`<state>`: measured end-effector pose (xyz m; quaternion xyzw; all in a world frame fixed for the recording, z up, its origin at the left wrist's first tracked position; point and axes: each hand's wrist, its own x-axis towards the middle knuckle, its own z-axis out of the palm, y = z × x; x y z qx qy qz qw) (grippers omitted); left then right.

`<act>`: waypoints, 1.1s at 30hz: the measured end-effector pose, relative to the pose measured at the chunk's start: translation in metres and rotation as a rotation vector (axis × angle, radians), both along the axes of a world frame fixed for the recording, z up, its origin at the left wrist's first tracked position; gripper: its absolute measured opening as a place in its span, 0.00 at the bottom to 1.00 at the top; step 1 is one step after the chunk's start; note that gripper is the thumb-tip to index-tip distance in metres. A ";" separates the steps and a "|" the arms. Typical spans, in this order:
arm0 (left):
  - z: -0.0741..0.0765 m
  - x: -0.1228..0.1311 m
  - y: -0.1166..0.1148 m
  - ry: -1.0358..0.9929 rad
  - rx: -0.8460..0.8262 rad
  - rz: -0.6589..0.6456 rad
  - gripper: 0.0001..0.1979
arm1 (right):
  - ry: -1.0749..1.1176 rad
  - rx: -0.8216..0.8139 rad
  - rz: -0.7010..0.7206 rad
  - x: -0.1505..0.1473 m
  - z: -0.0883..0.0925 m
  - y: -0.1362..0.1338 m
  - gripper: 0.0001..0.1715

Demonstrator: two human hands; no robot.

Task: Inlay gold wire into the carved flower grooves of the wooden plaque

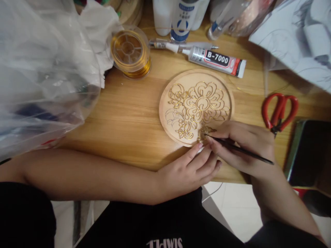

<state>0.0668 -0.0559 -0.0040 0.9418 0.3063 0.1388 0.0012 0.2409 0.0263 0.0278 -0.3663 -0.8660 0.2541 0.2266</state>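
A round wooden plate point(165, 117) with a raised rim lies on the table, carrying a flower pattern outlined in gold wire. Some drawn lines at its left side show no wire. My right hand point(248, 146) is closed around slim black tweezers point(240, 148), their tip down on the small wire flower at the plate's lower edge. Against the near rim rests my left hand point(191, 167), fingers stretched out and fingertips at the plate's edge. A small white bit shows by its fingertips, too little to name.
Behind the plate lie a B-7000 glue tube point(217, 61), a pen point(207, 45) and a spool of gold wire point(130, 51). Bottles point(182, 20) stand farther back. Red-handled scissors point(280, 112) and a dark phone point(307, 153) are on the right. A clear plastic bag point(49, 75) fills the left.
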 end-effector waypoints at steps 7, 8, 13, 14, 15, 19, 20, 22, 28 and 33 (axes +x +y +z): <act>0.000 0.000 0.000 -0.014 0.001 0.005 0.19 | -0.044 0.022 0.002 0.000 0.000 -0.002 0.06; 0.000 0.000 0.001 -0.015 0.001 0.007 0.19 | -0.043 0.024 -0.001 0.000 0.000 -0.002 0.06; 0.000 0.000 0.001 -0.011 -0.008 0.009 0.19 | -0.013 0.024 -0.001 0.000 0.000 -0.002 0.06; 0.000 0.000 0.000 -0.007 -0.011 0.006 0.19 | -0.012 0.024 -0.003 0.000 -0.001 -0.002 0.06; 0.000 0.000 0.000 -0.002 -0.013 0.005 0.19 | -0.011 0.027 -0.006 0.000 -0.001 -0.002 0.06; -0.001 -0.001 -0.001 0.006 -0.010 -0.003 0.19 | -0.018 0.039 -0.023 0.000 -0.001 -0.002 0.06; -0.001 -0.001 -0.001 0.006 -0.008 -0.002 0.19 | -0.020 0.041 -0.023 0.000 -0.001 -0.002 0.05; -0.001 -0.001 -0.001 0.010 -0.002 -0.003 0.20 | -0.025 0.040 -0.025 0.001 0.000 -0.003 0.05; 0.000 -0.001 0.000 0.012 0.005 -0.002 0.19 | -0.017 0.022 -0.032 0.003 0.001 -0.003 0.07; 0.000 -0.001 0.000 0.001 0.003 0.004 0.19 | 0.020 0.011 -0.033 0.002 0.000 -0.002 0.08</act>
